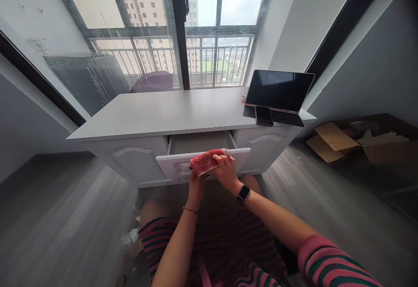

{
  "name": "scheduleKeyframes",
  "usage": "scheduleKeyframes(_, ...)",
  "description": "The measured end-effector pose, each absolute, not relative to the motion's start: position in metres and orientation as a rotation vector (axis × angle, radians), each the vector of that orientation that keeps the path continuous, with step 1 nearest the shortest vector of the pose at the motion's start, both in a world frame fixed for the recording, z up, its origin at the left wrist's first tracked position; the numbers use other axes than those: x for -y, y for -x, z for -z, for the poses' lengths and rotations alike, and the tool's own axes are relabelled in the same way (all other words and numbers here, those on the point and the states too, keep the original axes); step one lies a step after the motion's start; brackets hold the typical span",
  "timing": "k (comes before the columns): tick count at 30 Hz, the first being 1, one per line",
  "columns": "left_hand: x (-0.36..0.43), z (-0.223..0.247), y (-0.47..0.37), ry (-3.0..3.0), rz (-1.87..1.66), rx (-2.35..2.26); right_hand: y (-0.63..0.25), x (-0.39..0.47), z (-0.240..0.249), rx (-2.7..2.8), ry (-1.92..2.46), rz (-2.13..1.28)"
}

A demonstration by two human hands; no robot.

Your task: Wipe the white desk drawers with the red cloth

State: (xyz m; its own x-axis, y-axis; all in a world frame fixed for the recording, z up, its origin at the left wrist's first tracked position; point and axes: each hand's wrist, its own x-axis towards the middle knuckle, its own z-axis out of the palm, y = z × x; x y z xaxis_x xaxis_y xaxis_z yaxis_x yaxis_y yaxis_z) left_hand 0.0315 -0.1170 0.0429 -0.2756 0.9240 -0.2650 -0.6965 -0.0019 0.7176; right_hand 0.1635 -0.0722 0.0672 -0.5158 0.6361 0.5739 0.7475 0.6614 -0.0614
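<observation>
I hold a red cloth-like pouch (205, 161) in front of the open middle drawer (200, 142) of a low white cabinet (156, 115). My right hand (225, 170), with a smartwatch on its wrist, grips the pouch's right end from above. From below, my left hand (196, 181), wearing a thin bracelet, holds its left end. The pouch hangs just over the drawer's white front panel (243, 154). The drawer's inside looks bare as far as I can see.
A dark tablet (279, 90) stands propped on its cover at the cabinet's right end, with a phone (264, 116) leaning before it. Cardboard boxes (329, 141) lie on the floor at right. Crumpled paper (130, 237) lies by my left knee. A large window is behind the cabinet.
</observation>
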Motion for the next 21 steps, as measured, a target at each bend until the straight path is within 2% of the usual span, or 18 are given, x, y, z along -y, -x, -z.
scheduleKeyframes(3,0.117,-0.036,-0.029,-0.319,-1.638,-0.954,-0.198,0.076,-0.056,2.133,1.154,0.364)
scheduleKeyframes(6,0.114,-0.031,-0.029,-0.306,-1.647,-0.955,-0.218,0.080,-0.040,1.978,1.250,0.312)
scheduleKeyframes(15,0.117,-0.035,-0.031,-0.314,-1.637,-0.921,-0.168,0.085,0.030,1.433,1.362,-0.207)
scheduleKeyframes(21,0.126,-0.050,-0.032,-0.102,-1.578,-0.894,-0.108,0.089,0.036,1.137,1.421,-0.659)
